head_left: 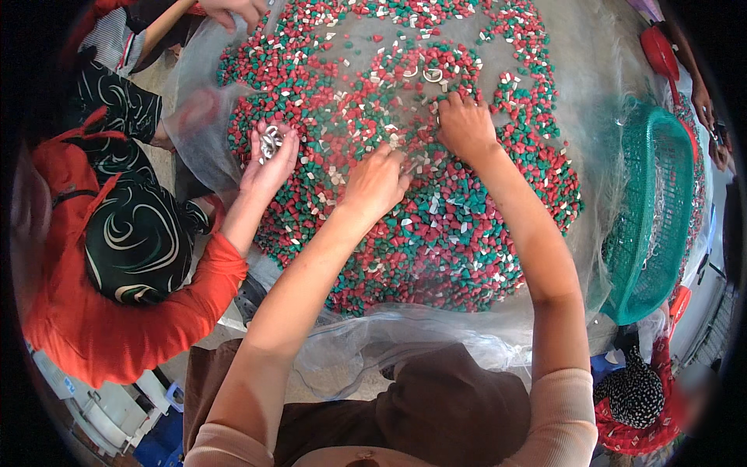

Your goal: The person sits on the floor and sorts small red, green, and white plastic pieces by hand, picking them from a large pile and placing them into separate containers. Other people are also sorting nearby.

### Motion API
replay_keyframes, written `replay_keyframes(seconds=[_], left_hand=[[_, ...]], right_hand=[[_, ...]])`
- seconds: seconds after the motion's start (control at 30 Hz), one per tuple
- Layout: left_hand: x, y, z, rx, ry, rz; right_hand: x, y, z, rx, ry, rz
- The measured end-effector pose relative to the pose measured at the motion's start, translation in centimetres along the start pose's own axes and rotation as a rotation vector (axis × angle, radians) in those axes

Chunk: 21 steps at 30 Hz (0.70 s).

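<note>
A broad heap of small red, green and white pieces [459, 257] is spread before me on a clear plastic sheet. My left hand [377, 183] is over the middle of it, fingers curled together among the pieces; whatever they pinch is hidden or too small to name. Farther right, my right hand [467, 128] reaches in with bent fingers pressed down at the heap's surface, its fingertips partly out of sight. Just beyond that hand lies a pale curved ring [433, 75], with another curved piece [410, 71] to its left.
At the left, a co-worker's hand [272, 159] holds several shiny rings [270, 142]. Another person's hand [236, 11] is at the far left edge. A green plastic basket [634, 268] stands on the right. Clear sheeting [342, 350] bunches along the near edge.
</note>
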State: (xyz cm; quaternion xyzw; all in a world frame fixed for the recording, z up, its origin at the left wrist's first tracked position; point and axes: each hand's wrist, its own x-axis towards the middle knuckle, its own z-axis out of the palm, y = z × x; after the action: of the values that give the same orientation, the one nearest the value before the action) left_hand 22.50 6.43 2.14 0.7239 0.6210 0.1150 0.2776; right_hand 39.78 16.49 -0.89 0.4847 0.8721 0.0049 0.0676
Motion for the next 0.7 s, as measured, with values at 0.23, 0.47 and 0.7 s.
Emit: replay_keyframes(seconds=[0.23,0.47,0.7], left_hand=[[-0.8,-2.0,-2.4,-0.655,0.037,-0.232],[-2.9,-2.5,-2.5,-1.656,0.086,-0.551],[-3.9,-3.0,-2.2,-2.07,0.01,-0.667]], right_hand=[[-0.4,1.3,-1.2,0.1,0.049,-0.063],[-1.7,-2.8,-6.0,0.861,0.123,-0.151],[1.8,-5.3,-0.9,0.468,-0.027,-0.013]])
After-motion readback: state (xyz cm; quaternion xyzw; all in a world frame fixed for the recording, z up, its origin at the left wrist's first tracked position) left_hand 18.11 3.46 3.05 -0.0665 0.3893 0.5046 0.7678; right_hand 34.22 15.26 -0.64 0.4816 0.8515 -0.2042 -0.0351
